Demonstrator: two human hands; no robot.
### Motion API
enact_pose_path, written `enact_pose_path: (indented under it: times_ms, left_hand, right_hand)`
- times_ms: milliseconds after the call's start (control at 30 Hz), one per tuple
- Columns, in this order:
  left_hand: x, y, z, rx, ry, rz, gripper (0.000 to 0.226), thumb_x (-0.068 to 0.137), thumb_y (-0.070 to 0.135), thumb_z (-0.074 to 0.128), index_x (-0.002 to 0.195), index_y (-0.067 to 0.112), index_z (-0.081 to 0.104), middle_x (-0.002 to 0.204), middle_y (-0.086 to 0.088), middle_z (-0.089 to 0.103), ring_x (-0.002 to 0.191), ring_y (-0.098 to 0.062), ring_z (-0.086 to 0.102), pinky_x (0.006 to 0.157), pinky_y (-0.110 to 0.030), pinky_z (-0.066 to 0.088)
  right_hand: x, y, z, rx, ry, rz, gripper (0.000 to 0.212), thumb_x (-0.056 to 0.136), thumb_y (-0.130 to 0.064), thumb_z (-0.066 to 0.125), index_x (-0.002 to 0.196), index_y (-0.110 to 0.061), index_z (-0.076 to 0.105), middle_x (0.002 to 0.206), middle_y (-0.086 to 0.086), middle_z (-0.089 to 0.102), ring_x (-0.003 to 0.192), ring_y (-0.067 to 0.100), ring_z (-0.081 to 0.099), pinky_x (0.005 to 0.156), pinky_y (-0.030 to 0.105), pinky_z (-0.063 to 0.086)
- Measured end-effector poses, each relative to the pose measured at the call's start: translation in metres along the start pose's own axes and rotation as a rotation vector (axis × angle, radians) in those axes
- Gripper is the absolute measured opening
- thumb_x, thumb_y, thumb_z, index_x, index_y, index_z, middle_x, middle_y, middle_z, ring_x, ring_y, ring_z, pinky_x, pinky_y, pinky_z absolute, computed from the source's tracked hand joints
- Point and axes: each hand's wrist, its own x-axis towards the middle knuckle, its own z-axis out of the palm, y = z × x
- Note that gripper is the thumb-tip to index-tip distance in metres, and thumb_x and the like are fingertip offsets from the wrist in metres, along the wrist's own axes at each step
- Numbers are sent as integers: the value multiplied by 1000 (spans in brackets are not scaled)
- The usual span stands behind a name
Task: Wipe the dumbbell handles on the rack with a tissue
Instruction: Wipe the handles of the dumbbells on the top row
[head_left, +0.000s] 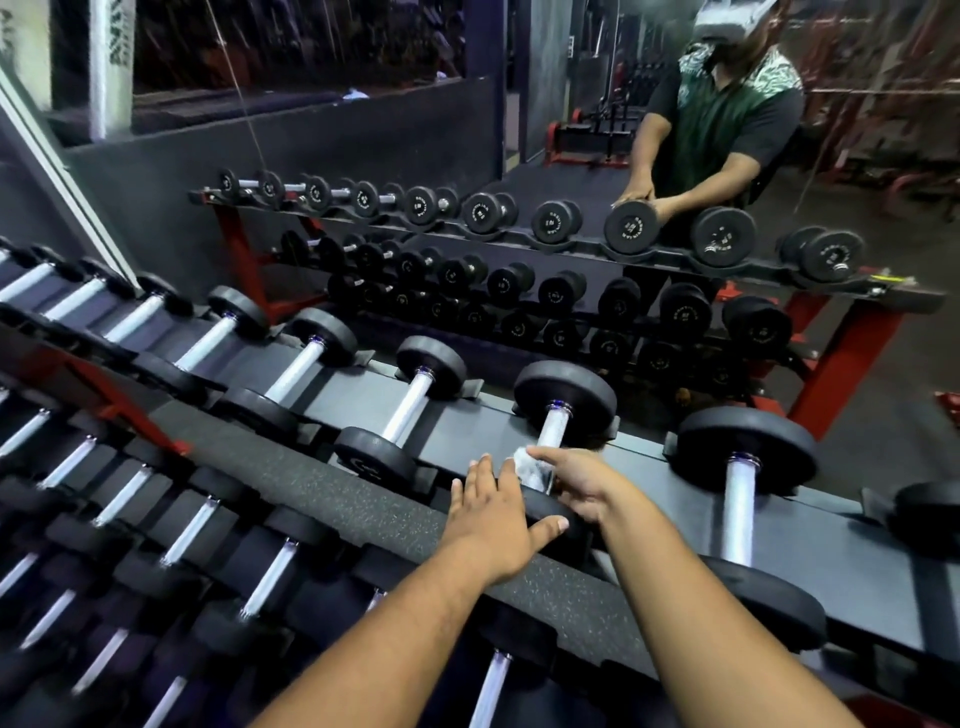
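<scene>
The dumbbell handle (551, 435) runs toward 1 o'clock from the right hand (574, 486), which pinches the tissue (527, 464) at its near end. The left hand (491, 512), fingers straight, rests on the near weight head.

Tiered rack (467, 415), dumbbells (563, 400) resting across it

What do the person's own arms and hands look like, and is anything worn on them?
Both forearms are bare: no sleeves reach into view. The left hand and the right hand wear no gloves, and no rings, watch or wristband are visible. The fingernails look short and unpainted.
</scene>
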Motion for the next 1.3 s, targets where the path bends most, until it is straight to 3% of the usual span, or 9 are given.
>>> enact_pose_path:
  times_ms: [133,233,333,567,667,767,967,1100,1300]
  left_hand:
    - [2,-2,2,-9,1,9,105,91,76,43,161,17,-8,168,-13,-16,154,-26,-19,125,-46,-8]
    - [1,-1,0,4,4,13,105,91,75,43,161,15,-7,168,-14,-15,154,-27,-18,125,-46,-8]
    - [1,-2,0,7,6,16,105,91,75,42,161,14,-6,168,-14,-14,154,-27,-17,125,-47,-7]
    - [3,-3,2,-6,13,25,104,91,75,43,161,15,-6,168,-14,-13,154,-27,-16,125,-47,-7]
    - [1,-2,1,-8,19,17,104,91,75,43,161,16,-6,168,-14,-13,155,-27,-16,125,-48,-6]
    - [-1,-2,0,-15,24,20,104,91,75,43,161,16,-6,168,-14,-13,155,-27,-15,125,-49,-5]
    - [-4,-1,-1,-41,24,26,103,92,73,45,161,16,-6,168,-14,-15,155,-28,-15,125,-50,-5]
    - [-11,-1,-2,-65,37,58,102,93,72,45,161,16,-6,167,-14,-15,155,-29,-15,125,-53,-5]
    - [-18,-11,12,-161,94,109,107,89,78,40,160,18,-15,167,-11,-19,154,-27,-18,124,-55,-3]
  right_hand:
    - [3,2,-17,-92,54,-144,30,91,5,50,80,-6,75,79,9,76,76,23,72,76,33,59]
    - [26,-5,-16,-300,254,-366,28,78,-13,49,90,-16,74,85,5,74,83,29,68,81,48,55]
    - [17,5,-14,-915,381,-479,37,92,-21,40,126,-21,56,100,12,70,90,35,65,67,38,46]
    - [9,4,-46,-1851,119,-759,64,100,-11,40,159,-22,18,167,1,13,152,20,17,120,46,21]
    - [13,-10,-27,-2028,302,-736,58,101,-14,33,157,-16,18,166,5,16,152,22,16,118,50,18]
    - [16,-11,-19,-2058,77,-836,48,99,-17,38,146,-22,44,158,2,35,146,23,29,111,43,27]
    - [-24,-2,-50,-1633,-200,-555,48,96,-36,41,143,-40,48,150,-7,50,132,22,52,111,42,40]
    - [-63,15,-50,-1372,133,-620,52,92,-30,45,140,-49,46,141,-13,58,127,13,56,106,36,46]
    - [-126,43,-29,-320,398,-623,37,98,3,44,115,-20,67,115,7,69,87,8,65,76,36,58]
